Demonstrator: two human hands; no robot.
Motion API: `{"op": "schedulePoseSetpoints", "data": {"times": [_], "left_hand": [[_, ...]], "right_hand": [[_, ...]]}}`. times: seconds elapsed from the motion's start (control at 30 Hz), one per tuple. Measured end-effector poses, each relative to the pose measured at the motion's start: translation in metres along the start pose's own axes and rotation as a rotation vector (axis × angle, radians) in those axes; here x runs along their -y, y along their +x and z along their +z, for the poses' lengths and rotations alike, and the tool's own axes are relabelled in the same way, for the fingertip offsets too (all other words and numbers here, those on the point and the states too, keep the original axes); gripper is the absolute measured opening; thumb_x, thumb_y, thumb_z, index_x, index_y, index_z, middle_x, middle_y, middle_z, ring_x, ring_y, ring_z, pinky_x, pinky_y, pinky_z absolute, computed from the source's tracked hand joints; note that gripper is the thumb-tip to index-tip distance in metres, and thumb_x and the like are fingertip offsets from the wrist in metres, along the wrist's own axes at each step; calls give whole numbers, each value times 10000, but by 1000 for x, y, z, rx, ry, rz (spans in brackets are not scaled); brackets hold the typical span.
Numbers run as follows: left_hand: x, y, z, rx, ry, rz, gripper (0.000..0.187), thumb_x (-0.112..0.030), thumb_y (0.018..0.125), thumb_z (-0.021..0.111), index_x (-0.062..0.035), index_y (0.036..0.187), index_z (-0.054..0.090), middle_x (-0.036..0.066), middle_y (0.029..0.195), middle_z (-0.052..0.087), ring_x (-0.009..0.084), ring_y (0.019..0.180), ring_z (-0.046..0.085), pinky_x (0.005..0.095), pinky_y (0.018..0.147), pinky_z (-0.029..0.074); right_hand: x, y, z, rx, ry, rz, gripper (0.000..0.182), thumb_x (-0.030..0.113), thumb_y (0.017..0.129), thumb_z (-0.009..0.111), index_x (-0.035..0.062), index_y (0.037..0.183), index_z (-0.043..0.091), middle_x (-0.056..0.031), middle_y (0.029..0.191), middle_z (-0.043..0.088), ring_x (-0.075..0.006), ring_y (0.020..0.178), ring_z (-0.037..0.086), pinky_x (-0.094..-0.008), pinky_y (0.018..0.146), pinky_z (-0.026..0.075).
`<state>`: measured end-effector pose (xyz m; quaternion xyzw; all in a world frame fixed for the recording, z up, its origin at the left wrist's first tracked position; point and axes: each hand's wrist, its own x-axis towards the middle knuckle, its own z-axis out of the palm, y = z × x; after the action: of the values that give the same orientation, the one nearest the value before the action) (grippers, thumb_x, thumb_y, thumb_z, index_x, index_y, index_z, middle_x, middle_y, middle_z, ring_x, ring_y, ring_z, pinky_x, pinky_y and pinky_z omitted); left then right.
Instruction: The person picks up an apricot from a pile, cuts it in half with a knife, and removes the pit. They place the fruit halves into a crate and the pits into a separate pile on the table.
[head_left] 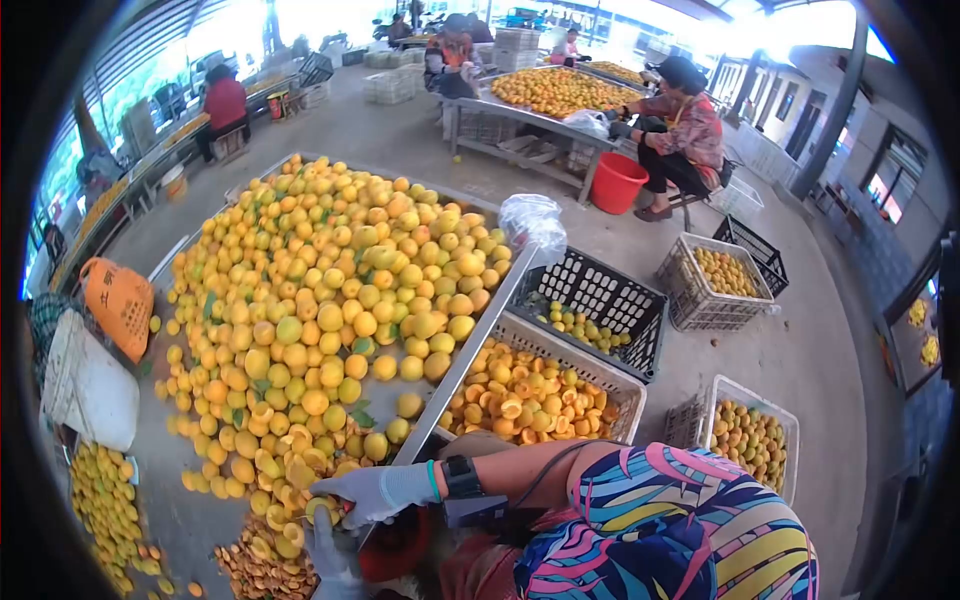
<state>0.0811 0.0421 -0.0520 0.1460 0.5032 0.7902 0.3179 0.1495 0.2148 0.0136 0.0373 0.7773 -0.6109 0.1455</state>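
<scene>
Grey-gloved left hand: pinching an apricot; slack fingers could drop it.
Right hand, just beside: cannot tell its grip.

The left glove and right glove at seven o'clock are grey, the cuff teal, the watch black, the sleeve between four and five swirled blue, pink and yellow, the fruit towards nine yellow-orange among green leaves, and the crate at three black.
</scene>
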Motion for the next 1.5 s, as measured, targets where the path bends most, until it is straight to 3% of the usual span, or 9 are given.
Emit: {"op": "schedulePoseSetpoints", "data": {"times": [0.27,0.33,0.43,0.77,0.83,0.87,0.9,1.0,1.5], "left_hand": [[-24,1,24,159,-73,-118,431,-292,948,506,-64,1295,393,99,1185,506,212,996,555,325,833,469],[-20,1,20,118,-45,-151,436,-298,941,522,-71,1293,400,82,1174,510,185,949,554,288,814,456],[-17,4,21,31,-203,-186,436,-304,917,571,-109,1281,430,40,1058,554,112,882,515,249,712,426],[0,16,11,58,-210,-86,447,-250,943,527,-90,1343,408,71,1218,509,180,1006,511,283,870,432],[-13,7,17,80,-139,-6,475,-233,937,521,-35,1346,382,154,1321,453,299,1123,508,393,962,437],[-35,6,26,13,-816,-320,473,-272,941,509,-46,1340,395,170,1367,411,310,1133,507,401,956,456],[-35,3,30,50,-553,-153,467,-309,944,496,-73,1338,408,164,1361,425,305,1122,522,413,956,453],[-38,7,21,73,-685,-189,478,-319,938,507,-81,1340,408,153,1282,502,273,1056,561,397,922,461],[-34,2,8,80,-875,-267,538,-372,956,433,-8,1345,356,185,1237,503,312,964,584,437,851,465]], "right_hand": [[-59,27,6,20,36,59,748,169,790,611,74,1434,243,-128,898,573,-194,490,583,-281,457,499],[-149,108,8,-8,847,-388,618,188,831,593,29,1372,341,-90,789,573,-150,475,559,-271,428,474],[33,-18,-37,-187,510,-48,437,209,881,561,-6,1246,452,-23,640,536,-100,448,518,-239,401,432],[88,-11,-44,-510,933,-204,323,323,918,525,83,1129,570,14,635,514,-99,495,495,-258,440,411],[43,10,-33,-721,248,-361,344,313,941,471,92,1189,559,0,705,540,-98,610,530,-278,523,440],[44,7,-30,-675,349,-305,309,181,939,433,72,1204,549,-30,799,562,-108,702,544,-290,578,443],[35,24,-33,-995,-446,-699,331,80,917,404,60,1219,538,-61,873,566,-127,767,555,-299,604,441],[71,17,-21,-643,883,-404,310,268,929,508,12,1094,561,18,544,394,-106,411,388,-266,387,327],[74,41,2,-563,748,-700,285,211,973,443,-20,1117,527,4,552,382,-88,447,325,-241,426,332]]}}
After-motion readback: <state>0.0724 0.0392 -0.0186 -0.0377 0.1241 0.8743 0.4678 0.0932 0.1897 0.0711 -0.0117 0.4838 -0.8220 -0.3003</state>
